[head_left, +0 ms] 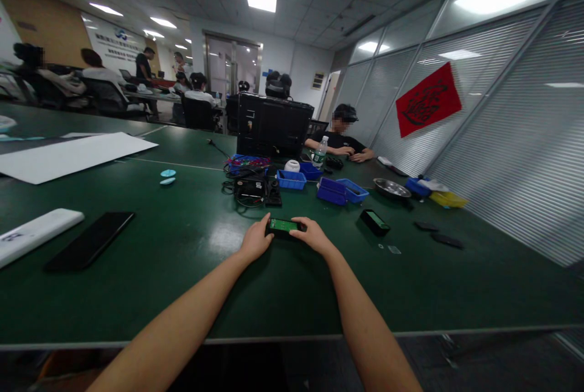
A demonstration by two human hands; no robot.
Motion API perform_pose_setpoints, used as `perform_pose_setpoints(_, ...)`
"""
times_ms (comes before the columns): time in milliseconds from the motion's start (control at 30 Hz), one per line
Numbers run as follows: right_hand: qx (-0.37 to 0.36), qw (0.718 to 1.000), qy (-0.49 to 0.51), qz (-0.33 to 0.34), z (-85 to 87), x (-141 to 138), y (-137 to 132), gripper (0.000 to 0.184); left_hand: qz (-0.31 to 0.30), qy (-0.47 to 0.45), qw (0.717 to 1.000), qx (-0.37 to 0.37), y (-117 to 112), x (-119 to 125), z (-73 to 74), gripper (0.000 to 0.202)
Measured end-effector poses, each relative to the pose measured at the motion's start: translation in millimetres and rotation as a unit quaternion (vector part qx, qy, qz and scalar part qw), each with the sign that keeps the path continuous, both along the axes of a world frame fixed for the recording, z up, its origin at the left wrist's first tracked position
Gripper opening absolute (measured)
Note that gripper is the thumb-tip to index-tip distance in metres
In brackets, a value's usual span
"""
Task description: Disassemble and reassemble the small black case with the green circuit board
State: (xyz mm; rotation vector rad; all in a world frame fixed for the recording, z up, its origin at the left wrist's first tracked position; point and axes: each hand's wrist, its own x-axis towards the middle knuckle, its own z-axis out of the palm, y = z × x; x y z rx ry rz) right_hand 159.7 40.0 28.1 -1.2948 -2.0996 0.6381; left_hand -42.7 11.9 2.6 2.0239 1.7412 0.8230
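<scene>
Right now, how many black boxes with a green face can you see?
2: one box held between the left hand and right hand, the other box on the table, farther right. More could be hidden.

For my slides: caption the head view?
Left hand and right hand hold green-faced black rectangular box at green table.

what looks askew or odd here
The red rectangular sheet with black markings, in front of the silver-grey slatted blinds at right, looks askew: its top and bottom edges aren't parallel to the slats.
</scene>
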Motion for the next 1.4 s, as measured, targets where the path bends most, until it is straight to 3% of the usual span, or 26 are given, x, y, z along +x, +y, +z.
perform_pose_setpoints(167, -0.007, 1.000, -0.018, -0.019, -6.0, -4.3, 1.1, 0.044, 0.002, -0.024, 1.000, -0.005, -1.3, 0.2, 1.5, 0.065)
perform_pose_setpoints(367, 0.014, 0.973, -0.062, -0.222, -11.2, 10.5, 11.3, 0.044, -0.004, -0.061, 0.998, -0.010, -2.1, 0.0, 2.5, 0.063)
perform_pose_setpoints(500, 0.004, 0.971, -0.047, -0.236, -12.7, 20.2, 18.5, 0.042, -0.007, -0.057, 0.998, -0.010, -2.8, -0.3, 3.2, 0.062)
perform_pose_setpoints(700, -0.022, 0.959, -0.070, -0.274, -9.8, 12.5, 16.1, 0.026, 0.000, -0.059, 0.998, -0.008, -2.6, 0.4, 2.5, 0.061)
perform_pose_setpoints(900, 0.089, 0.967, -0.098, -0.220, -8.7, -11.6, 1.7, 0.019, -0.003, -0.064, 0.998, 0.000, -1.4, 1.1, 1.4, 0.059)
perform_pose_setpoints(1033, 0.072, 0.974, -0.137, -0.166, -7.6, -21.6, -6.3, 0.029, -0.002, -0.069, 0.998, -0.006, -1.8, 0.4, 2.4, 0.059)
perform_pose_setpoints(1200, 0.043, 0.983, -0.126, -0.128, -6.5, -13.2, -4.2, 0.051, 0.000, -0.068, 0.998, -0.009, -2.9, 0.8, 5.2, 0.059)
perform_pose_setpoints(1400, 0.056, 0.975, -0.150, -0.153, -8.7, -14.2, -2.2, 0.059, -0.001, -0.063, 0.998, -0.002, -1.6, 0.8, 2.5, 0.058)
